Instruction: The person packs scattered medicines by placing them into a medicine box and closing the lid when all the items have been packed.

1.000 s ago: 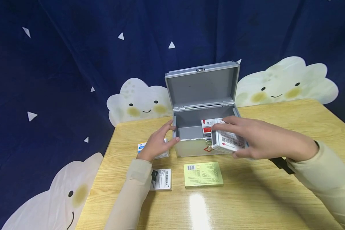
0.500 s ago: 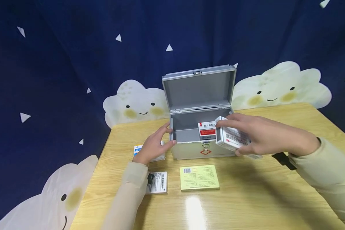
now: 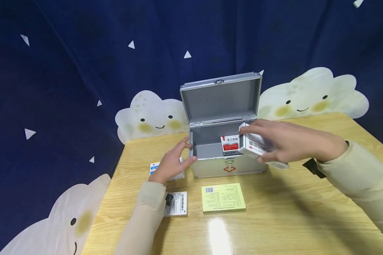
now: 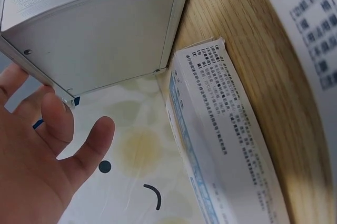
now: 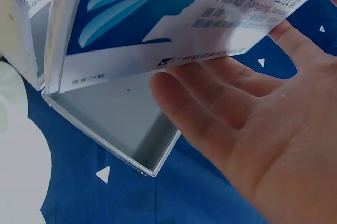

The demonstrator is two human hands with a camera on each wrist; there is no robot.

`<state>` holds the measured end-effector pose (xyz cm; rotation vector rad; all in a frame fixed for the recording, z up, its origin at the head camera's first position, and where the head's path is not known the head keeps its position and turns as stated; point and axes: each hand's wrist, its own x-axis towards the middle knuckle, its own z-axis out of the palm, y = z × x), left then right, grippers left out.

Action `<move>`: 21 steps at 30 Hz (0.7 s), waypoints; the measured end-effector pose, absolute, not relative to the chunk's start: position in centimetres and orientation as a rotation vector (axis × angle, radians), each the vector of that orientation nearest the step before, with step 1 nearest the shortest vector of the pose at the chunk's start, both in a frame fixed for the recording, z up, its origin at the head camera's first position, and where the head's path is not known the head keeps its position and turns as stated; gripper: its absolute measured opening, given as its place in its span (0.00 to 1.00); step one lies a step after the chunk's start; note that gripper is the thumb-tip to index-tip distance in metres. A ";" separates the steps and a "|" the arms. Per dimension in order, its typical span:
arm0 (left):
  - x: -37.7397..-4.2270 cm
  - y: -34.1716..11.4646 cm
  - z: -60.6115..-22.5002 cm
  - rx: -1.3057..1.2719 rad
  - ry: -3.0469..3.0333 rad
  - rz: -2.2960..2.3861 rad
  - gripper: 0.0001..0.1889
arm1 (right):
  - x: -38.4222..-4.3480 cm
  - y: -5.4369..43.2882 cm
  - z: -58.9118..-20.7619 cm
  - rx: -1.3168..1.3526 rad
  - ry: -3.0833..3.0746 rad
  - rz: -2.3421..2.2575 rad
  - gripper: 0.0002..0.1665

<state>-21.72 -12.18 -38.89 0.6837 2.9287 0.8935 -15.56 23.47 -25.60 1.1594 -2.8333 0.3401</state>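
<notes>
An open silver first-aid case (image 3: 210,169) with a red cross stands at the back of the table, its lid raised. My right hand (image 3: 293,140) grips a white medicine box (image 3: 253,147) over the case's right part; its blue printed face (image 5: 226,29) shows in the right wrist view. Inside the case is a red-and-white medicine box (image 3: 229,144), partly behind the held one. My left hand (image 3: 170,163) rests at the case's left wall, fingers at the rim and thumb near the front corner. Beside that hand lies a blue-and-white medicine box (image 4: 221,129), partly covered by it in the head view.
A pale yellow box (image 3: 223,199) lies flat on the wooden table (image 3: 268,219) in front of the case. To its left is a white box (image 3: 180,205), partly under the left sleeve in this view. A dark blue curtain (image 3: 146,46) hangs behind the table.
The held medicine box has shifted slightly right and up relative to the case, uncovering more of the red-and-white box. My left hand stays at the case's left rim. The head view has shifted slightly.
</notes>
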 end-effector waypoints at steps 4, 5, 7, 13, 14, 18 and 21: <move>-21.7 -12.1 -38.9 0.659 2.914 0.887 0.30 | -15.5 23.7 -25.6 1.172 -2.819 0.319 0.44; -21.7 -12.1 -38.8 0.652 2.914 0.890 0.30 | -15.5 23.7 -25.6 1.178 -2.809 0.317 0.44; -21.7 -12.1 -38.8 0.646 2.916 0.908 0.29 | -15.5 23.8 -25.5 1.177 -2.797 0.310 0.44; -22.0 -11.9 -38.8 0.702 2.916 0.927 0.29 | -15.3 23.9 -25.3 1.150 -2.837 0.285 0.44; -21.9 -11.9 -38.8 0.700 2.914 0.929 0.29 | -15.3 24.0 -25.4 1.151 -2.841 0.280 0.44; -21.8 -12.0 -38.9 0.683 2.914 0.936 0.29 | -15.4 24.0 -25.3 1.118 -2.865 0.271 0.45; -21.8 -12.1 -38.9 0.679 2.916 0.936 0.28 | -15.6 23.8 -25.2 1.078 -2.888 0.273 0.46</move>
